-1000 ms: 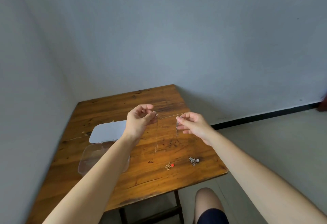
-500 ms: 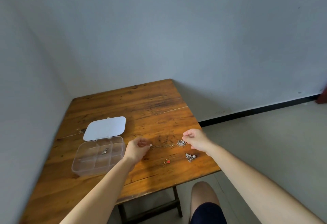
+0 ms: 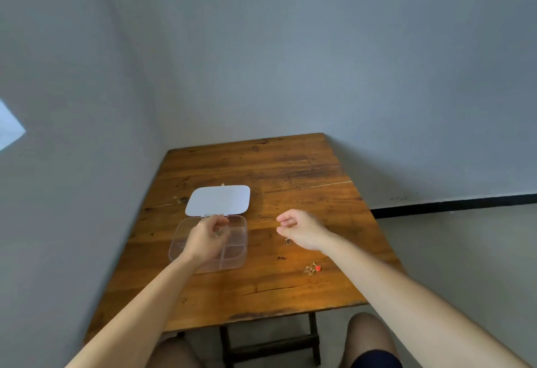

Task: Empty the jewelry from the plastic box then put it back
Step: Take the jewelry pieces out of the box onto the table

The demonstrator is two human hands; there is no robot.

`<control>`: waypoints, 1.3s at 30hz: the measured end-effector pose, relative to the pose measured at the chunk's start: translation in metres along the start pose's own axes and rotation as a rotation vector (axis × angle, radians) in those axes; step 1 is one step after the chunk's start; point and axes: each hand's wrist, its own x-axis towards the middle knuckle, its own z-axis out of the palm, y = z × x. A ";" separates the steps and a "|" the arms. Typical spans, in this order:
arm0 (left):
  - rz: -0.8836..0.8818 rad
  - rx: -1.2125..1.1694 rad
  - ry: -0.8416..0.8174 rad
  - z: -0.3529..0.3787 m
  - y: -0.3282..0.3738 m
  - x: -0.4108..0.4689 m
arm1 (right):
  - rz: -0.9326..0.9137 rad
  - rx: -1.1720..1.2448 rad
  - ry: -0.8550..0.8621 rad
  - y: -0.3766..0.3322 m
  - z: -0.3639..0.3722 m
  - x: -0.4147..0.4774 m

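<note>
Hovering: left hand (image 3: pixel 207 237) over box (image 3: pixel 235 254)

Wooden table (image 3: pixel 290 170), dark-stained and scratched, pushed into a corner between two grey walls. On its left half a clear plastic box (image 3: pixel 232 254) with compartments, white lid (image 3: pixel 218 199) swung open flat on the boards behind it. Right of the box, loose on the wood — a small dark trinket (image 3: pixel 287 241), and nearer the front edge a gold chain with a red charm (image 3: pixel 312 269).
</note>
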 end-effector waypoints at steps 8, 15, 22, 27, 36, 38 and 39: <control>0.002 0.187 0.148 -0.043 -0.049 0.014 | -0.179 -0.155 -0.077 -0.057 0.069 0.036; -0.171 -0.117 0.231 -0.030 -0.064 0.014 | -0.264 -0.627 -0.224 -0.091 0.099 0.077; -0.225 -0.233 0.360 -0.007 -0.092 0.004 | -0.248 -0.601 -0.246 -0.084 0.122 0.090; -0.228 -0.197 0.368 -0.003 -0.093 0.007 | -0.223 -0.484 -0.272 -0.079 0.122 0.089; -0.243 -0.170 0.378 0.000 -0.095 0.009 | -0.198 -0.393 -0.262 -0.078 0.125 0.094; -0.242 -0.176 0.381 -0.001 -0.094 0.009 | -0.186 -0.337 -0.257 -0.077 0.125 0.095; -0.242 -0.178 0.380 -0.001 -0.093 0.009 | -0.184 -0.319 -0.256 -0.077 0.125 0.095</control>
